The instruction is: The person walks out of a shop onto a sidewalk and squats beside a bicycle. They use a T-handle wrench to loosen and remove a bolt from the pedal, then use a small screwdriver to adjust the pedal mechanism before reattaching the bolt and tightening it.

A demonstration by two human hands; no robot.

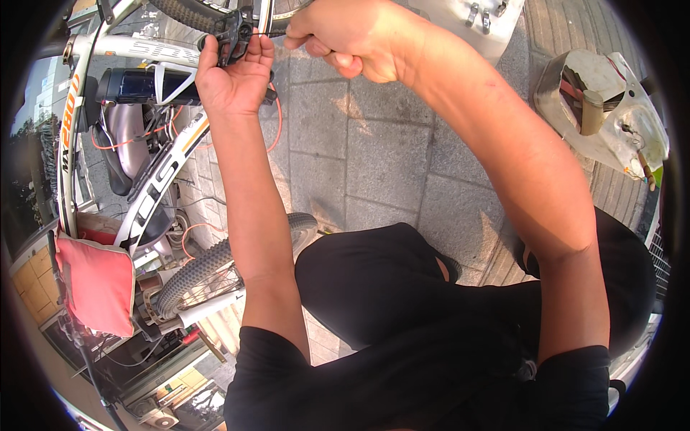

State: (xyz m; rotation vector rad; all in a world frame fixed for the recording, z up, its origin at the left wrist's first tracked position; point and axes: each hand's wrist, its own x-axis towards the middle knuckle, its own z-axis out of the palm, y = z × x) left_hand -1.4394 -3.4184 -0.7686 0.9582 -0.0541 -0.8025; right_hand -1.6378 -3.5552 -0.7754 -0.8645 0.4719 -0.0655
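Note:
A white bicycle frame [164,172] with orange and black markings stands at the left. At the top, beside a knobbly tyre [188,13], is a black bicycle mechanism [236,34] with cut-out arms; I cannot tell its exact kind. My left hand [236,77] is palm up below it, thumb and fingers curled about it. Just to the right, my right hand [352,43] is closed with its knuckles bent. A thin dark line, a cable or slim rod, runs between the two hands. What lies inside my right fingers is hidden.
A dark bottle [129,86] sits within the frame. A red cushion-like pad [97,284] and a second tyre [198,276] are lower left. An orange cable [279,122] hangs near the frame. On the paving [388,154] at right stands a cut-open container [557,93] holding tools.

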